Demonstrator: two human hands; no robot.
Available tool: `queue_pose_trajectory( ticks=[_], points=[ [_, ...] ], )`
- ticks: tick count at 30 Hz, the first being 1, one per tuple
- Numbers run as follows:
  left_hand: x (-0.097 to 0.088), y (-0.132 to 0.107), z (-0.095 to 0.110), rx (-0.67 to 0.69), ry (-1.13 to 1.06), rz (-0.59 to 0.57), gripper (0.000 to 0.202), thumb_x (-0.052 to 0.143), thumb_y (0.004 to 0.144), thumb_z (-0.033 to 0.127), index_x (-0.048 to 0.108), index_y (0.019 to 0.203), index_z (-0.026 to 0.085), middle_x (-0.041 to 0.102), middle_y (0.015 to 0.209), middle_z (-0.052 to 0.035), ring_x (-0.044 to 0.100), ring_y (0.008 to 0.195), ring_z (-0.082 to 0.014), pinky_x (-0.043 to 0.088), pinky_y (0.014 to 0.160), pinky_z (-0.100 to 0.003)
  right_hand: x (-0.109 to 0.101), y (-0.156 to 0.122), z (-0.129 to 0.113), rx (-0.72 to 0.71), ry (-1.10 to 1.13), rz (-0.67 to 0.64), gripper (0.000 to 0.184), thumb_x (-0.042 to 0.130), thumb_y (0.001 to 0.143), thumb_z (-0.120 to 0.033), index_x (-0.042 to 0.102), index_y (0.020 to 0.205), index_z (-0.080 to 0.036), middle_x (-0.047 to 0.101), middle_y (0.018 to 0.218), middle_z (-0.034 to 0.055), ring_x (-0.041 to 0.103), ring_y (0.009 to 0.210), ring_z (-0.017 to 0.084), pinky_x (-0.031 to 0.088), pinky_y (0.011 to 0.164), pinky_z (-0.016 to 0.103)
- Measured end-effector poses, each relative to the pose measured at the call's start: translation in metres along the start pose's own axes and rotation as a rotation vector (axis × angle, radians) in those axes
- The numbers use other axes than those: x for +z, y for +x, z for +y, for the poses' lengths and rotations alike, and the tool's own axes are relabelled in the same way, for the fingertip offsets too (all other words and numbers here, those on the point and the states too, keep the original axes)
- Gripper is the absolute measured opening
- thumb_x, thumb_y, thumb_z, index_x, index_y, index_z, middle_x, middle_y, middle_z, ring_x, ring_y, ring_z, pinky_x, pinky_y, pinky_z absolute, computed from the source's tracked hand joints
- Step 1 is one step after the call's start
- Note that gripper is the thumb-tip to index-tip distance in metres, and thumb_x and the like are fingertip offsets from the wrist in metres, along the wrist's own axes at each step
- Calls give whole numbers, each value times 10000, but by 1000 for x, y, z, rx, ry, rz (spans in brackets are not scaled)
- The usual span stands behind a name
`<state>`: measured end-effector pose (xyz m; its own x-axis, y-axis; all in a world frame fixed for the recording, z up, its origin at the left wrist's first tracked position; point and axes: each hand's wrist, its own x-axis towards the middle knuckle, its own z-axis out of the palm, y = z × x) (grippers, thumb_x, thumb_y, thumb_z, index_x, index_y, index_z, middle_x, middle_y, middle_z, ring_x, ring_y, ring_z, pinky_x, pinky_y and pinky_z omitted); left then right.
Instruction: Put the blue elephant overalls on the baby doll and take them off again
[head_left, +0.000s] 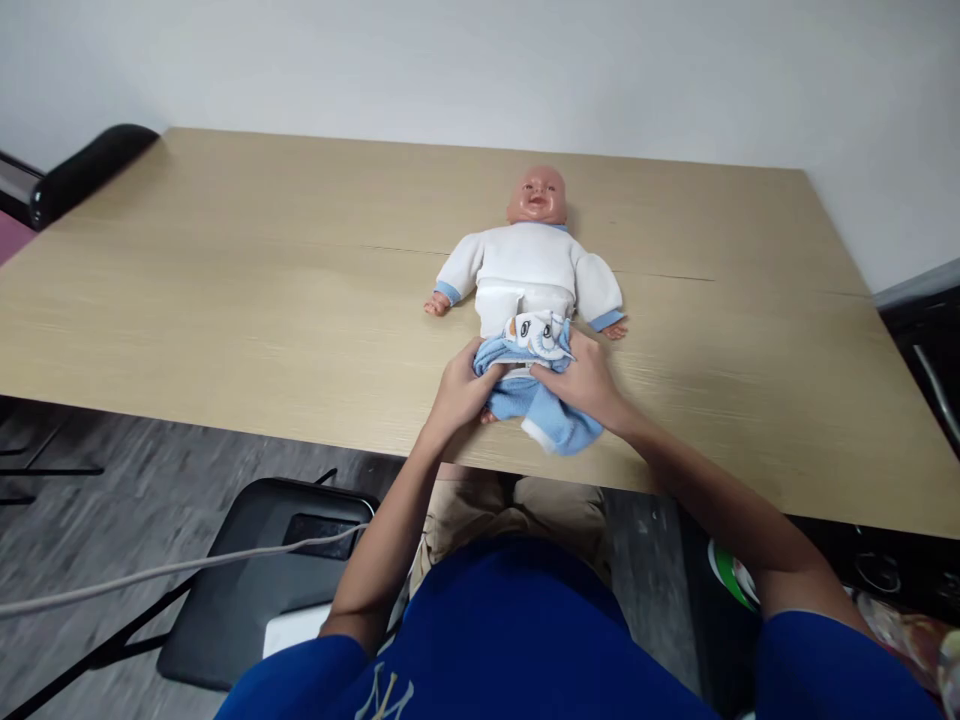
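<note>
A baby doll [527, 255] lies on its back on the table, head away from me, in a white long-sleeved top with blue cuffs. White cloth, perhaps a diaper, covers its middle. Light blue pants [559, 415] with a white patterned section are bunched around its lower body. My left hand [466, 385] is closed on the left side of the pants' waistband, thumb inside the opening. My right hand [586, 375] grips the opposite side, its thumb also tucked in. A little of one doll foot shows beside my left hand; the legs are otherwise hidden.
The wooden table [262, 280] reaches back to a white wall. A black folding chair [255, 570] stands at the lower left, with a cable [180, 562] running across it. Another black chair back [97, 170] touches the table's far left corner. Dark objects stand beyond the right edge.
</note>
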<state>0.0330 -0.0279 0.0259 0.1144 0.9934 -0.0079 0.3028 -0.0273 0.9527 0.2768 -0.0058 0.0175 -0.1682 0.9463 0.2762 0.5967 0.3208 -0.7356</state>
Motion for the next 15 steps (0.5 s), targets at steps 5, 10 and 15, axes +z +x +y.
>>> queue_pose_trajectory(
  ticks=[5,10,15],
  points=[
    [-3,15,13,36,96,52,87,771,996,230,734,1074,243,836,1038,-41,750,988,-255,532,903,-389,-18,32,-2,14,-5,-46,238,855,878,-452,723,970,-276,898,1018,110,849,967,370,702,943,529],
    [-15,-17,29,-10,-35,-10,87,704,1059,315,694,1120,253,768,967,-12,709,905,-226,514,858,-385,-41,20,-51,-36,-38,-199,318,895,907,-493,779,1103,-270,883,1031,93,830,953,373,672,915,508],
    [-28,-54,18,-192,0,-57,258,659,1104,381,616,1340,287,777,978,9,742,842,-243,541,840,-407,-33,1,-85,-29,-147,-409,485,926,912,-431,787,1345,-262,900,1130,94,831,983,366,626,861,444]
  ],
)
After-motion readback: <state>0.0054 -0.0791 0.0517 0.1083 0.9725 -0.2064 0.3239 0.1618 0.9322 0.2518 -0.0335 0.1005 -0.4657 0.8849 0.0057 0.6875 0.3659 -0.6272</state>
